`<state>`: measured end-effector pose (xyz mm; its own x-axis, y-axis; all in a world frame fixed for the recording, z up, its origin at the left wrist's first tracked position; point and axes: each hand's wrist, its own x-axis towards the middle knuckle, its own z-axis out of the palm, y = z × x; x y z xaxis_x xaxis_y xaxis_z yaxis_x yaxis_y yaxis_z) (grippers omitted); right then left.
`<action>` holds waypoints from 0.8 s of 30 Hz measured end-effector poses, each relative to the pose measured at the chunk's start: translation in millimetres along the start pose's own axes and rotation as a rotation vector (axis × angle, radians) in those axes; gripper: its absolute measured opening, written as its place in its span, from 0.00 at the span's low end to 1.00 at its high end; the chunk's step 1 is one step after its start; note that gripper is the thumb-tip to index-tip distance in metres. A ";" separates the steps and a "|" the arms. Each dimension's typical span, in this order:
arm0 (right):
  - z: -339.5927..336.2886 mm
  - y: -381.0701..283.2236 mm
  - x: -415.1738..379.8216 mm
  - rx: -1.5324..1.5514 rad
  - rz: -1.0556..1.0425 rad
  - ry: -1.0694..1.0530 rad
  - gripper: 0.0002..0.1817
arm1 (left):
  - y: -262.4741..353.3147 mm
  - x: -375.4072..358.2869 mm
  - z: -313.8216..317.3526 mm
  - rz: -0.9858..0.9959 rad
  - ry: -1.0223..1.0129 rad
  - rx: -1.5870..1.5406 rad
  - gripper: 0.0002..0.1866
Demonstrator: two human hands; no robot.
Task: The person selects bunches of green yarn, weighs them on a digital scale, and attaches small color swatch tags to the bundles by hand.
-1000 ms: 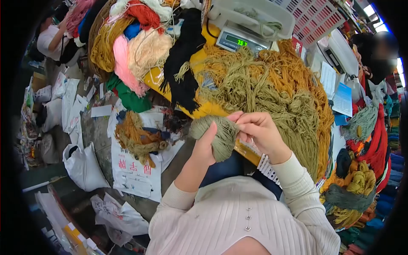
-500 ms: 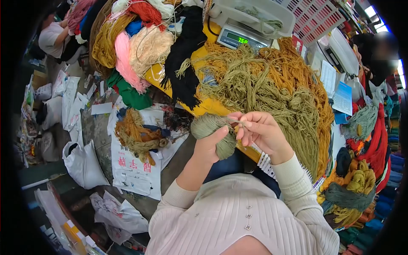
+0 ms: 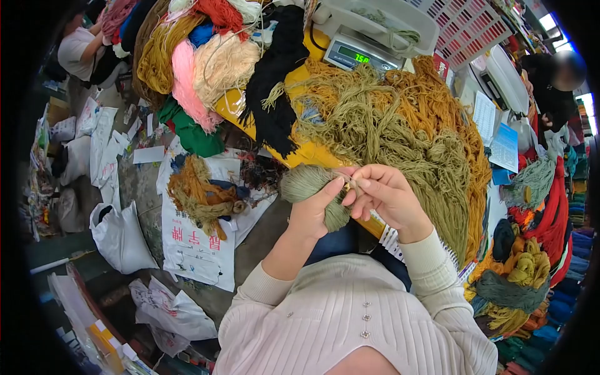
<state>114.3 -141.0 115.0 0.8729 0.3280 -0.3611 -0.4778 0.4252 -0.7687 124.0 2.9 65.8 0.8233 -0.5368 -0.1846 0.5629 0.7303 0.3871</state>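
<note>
A ball of grey-green yarn (image 3: 304, 183) is wrapped in my left hand (image 3: 317, 209), in front of my chest. Close beside it, my right hand (image 3: 387, 197) pinches a thin strand of the same yarn between thumb and fingers. The left thumb and the right fingertips nearly meet at this strand. Just beyond my hands, loose olive-green yarn (image 3: 412, 159) is heaped on the yellow table (image 3: 315, 155), with golden-brown yarn (image 3: 475, 181) along its far and right sides.
A digital scale (image 3: 359, 55) carries a white tray (image 3: 381, 22) behind the heap. Black yarn (image 3: 272, 81) and pink yarn (image 3: 187, 81) lie to the left. White sacks (image 3: 122, 240) and yarn scraps (image 3: 203, 194) are on the floor. Two other people (image 3: 81, 53) are farther off.
My left thumb has shifted right along the strand, closer to my right fingers. The ball stays in my left hand, and the view has shifted slightly.
</note>
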 end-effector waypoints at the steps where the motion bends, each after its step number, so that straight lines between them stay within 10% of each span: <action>1: 1.4 -1.6 -0.6 -0.033 0.010 0.034 0.08 | -1.1 0.2 -1.9 0.009 0.001 0.000 0.12; 20: 1.9 6.6 3.7 0.225 -0.055 0.178 0.06 | 7.4 2.0 3.0 -0.062 0.044 -0.049 0.10; 24: -17.4 -0.5 4.8 0.398 0.091 -0.100 0.05 | 29.9 -6.4 -24.0 -0.216 -0.256 -0.465 0.08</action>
<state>120.4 -154.3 104.5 0.8208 0.4512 -0.3503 -0.5705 0.6769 -0.4650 137.3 38.3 56.9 0.6748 -0.7373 0.0316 0.7369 0.6708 -0.0840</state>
